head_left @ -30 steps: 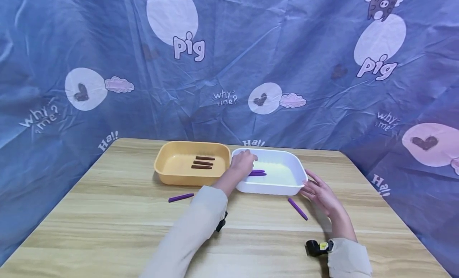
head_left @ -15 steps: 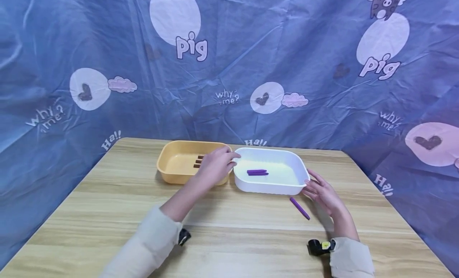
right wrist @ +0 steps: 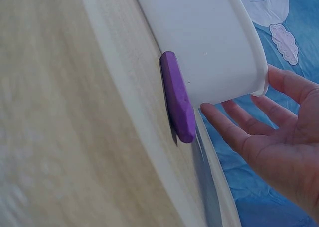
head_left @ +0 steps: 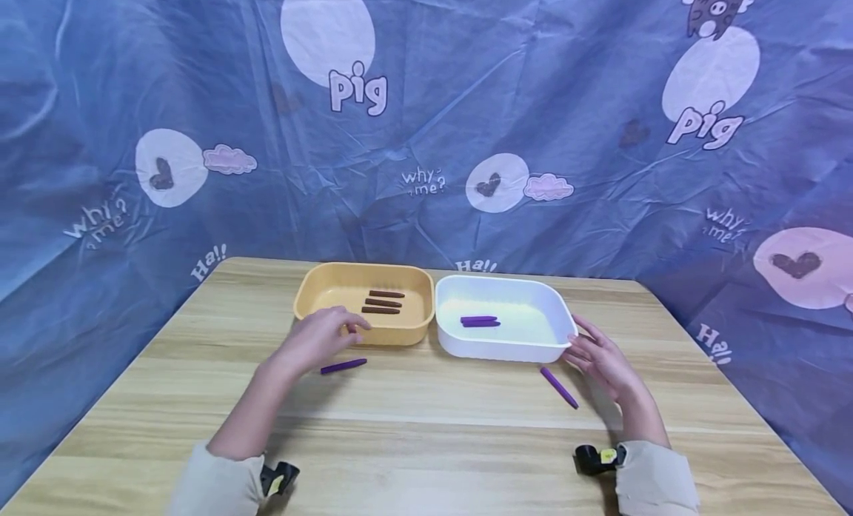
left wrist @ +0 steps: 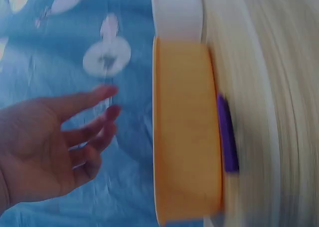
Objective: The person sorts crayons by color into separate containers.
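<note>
My left hand (head_left: pixel 323 338) hovers with loosely bent fingers at the front of the yellow bin (head_left: pixel 313 325), holding nothing. Just below it a purple crayon (head_left: pixel 343 366) lies on the table; in the left wrist view this crayon (left wrist: pixel 227 132) shows beside the bin's wall. My right hand (head_left: pixel 603 364) touches the right end of the white bin (head_left: pixel 506 351) with extended fingers. In the right wrist view its fingertips (right wrist: pixel 208 110) meet the bin's end. Another purple crayon (head_left: pixel 558 387) lies on the table close to that hand.
Three brown crayons (head_left: pixel 382 303) lie side by side in the yellow bin. Two purple crayons (head_left: pixel 480 321) lie in the white bin. Both bins stand side by side near the back of the wooden table (head_left: pixel 426 457), before a blue printed curtain (head_left: pixel 373 220).
My left hand has moved from inside the white bin leftward across the yellow bin, and toward me, to above the left purple crayon. The right hand stays at the white bin.
</note>
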The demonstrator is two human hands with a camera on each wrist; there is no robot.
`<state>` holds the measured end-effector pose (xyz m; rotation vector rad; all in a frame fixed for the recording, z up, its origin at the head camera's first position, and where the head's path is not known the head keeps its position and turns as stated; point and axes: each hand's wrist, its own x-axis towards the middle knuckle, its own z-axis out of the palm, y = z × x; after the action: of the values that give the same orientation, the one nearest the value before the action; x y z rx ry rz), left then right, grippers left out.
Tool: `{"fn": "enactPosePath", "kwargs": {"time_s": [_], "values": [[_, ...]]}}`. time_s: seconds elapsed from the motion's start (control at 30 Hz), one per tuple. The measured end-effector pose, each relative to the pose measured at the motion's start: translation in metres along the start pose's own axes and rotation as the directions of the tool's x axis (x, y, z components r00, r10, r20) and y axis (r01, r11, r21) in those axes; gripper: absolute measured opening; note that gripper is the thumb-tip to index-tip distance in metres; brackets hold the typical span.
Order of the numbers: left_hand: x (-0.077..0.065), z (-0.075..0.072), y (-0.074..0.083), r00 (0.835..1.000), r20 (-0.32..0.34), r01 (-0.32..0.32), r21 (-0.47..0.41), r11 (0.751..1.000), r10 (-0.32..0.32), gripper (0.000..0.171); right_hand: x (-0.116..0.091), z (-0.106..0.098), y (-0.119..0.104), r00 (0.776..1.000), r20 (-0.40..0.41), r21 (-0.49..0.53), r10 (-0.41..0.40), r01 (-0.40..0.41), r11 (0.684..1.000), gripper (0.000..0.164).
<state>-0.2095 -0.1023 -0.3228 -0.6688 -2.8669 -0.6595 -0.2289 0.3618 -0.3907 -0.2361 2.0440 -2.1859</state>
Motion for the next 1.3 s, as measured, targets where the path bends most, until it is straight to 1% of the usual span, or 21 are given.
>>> {"fn": "enactPosePath", "kwargs": {"time_s": [0.07,0.13,0.17,0.27,0.37,0.47,0.57,0.63,0.8,0.9,1.03,1.13,1.2,1.3], "values": [[-0.005,-0.003,-0.012,0.997,0.073,0.013,-0.033,0.999,-0.011,0.021,0.0,0.0,0.0,1.0,-0.003,0.001,0.003,-0.003,1.0,0.064],[-0.01,-0.004,-0.021,0.991,0.13,0.032,-0.075,0.997,-0.022,0.023,0.0,0.0,-0.001,1.0,-0.002,0.002,0.006,-0.006,1.0,0.064],[-0.011,-0.004,-0.025,0.987,0.156,0.048,-0.094,0.994,-0.033,0.023,0.0,0.0,-0.001,1.0,-0.001,0.001,0.007,-0.007,1.0,0.064],[-0.015,-0.003,-0.035,0.977,0.21,0.062,-0.127,0.99,-0.034,0.026,0.0,0.0,-0.001,1.0,0.004,-0.005,0.003,-0.003,1.0,0.064],[-0.016,-0.001,-0.041,0.965,0.261,0.08,-0.149,0.986,-0.039,0.029,0.0,-0.001,0.0,1.0,0.009,-0.002,0.0,0.0,1.0,0.064],[-0.016,0.001,-0.046,0.947,0.319,0.078,-0.17,0.982,-0.02,0.029,0.0,-0.002,0.001,1.0,0.01,0.009,-0.004,0.004,1.0,0.063],[-0.017,0.005,-0.051,0.929,0.369,0.08,-0.196,0.977,-0.002,0.034,0.0,-0.002,0.001,1.0,0.009,0.007,-0.002,0.001,1.0,0.063],[-0.017,0.008,-0.055,0.928,0.372,0.068,-0.205,0.976,0.014,0.034,0.001,-0.002,0.001,1.0,0.007,-0.002,0.001,-0.001,1.0,0.063],[-0.015,0.018,-0.064,0.946,0.322,0.028,-0.214,0.976,0.043,0.029,0.001,-0.002,0.001,1.0,0.007,-0.013,0.005,-0.005,1.0,0.063],[-0.014,0.024,-0.07,0.952,0.301,0.007,-0.222,0.975,0.061,0.028,0.001,-0.002,0.0,1.0,0.008,-0.013,0.005,-0.005,1.0,0.063],[-0.012,0.031,-0.074,0.955,0.286,-0.013,-0.239,0.971,0.083,0.028,0.0,-0.002,0.0,1.0,0.009,-0.013,0.006,-0.006,1.0,0.063],[-0.01,0.035,-0.076,0.956,0.273,-0.04,-0.245,0.969,0.108,0.027,0.0,-0.002,0.0,1.0,0.014,-0.007,0.002,-0.002,1.0,0.063],[-0.01,0.036,-0.077,0.956,0.265,-0.057,-0.244,0.968,0.123,0.027,0.0,-0.002,0.0,1.0,0.019,-0.001,-0.002,0.002,1.0,0.063],[-0.01,0.035,-0.077,0.955,0.27,-0.057,-0.241,0.969,0.123,0.029,0.0,-0.002,0.0,1.0,0.02,0.001,-0.002,0.002,1.0,0.063]]}}
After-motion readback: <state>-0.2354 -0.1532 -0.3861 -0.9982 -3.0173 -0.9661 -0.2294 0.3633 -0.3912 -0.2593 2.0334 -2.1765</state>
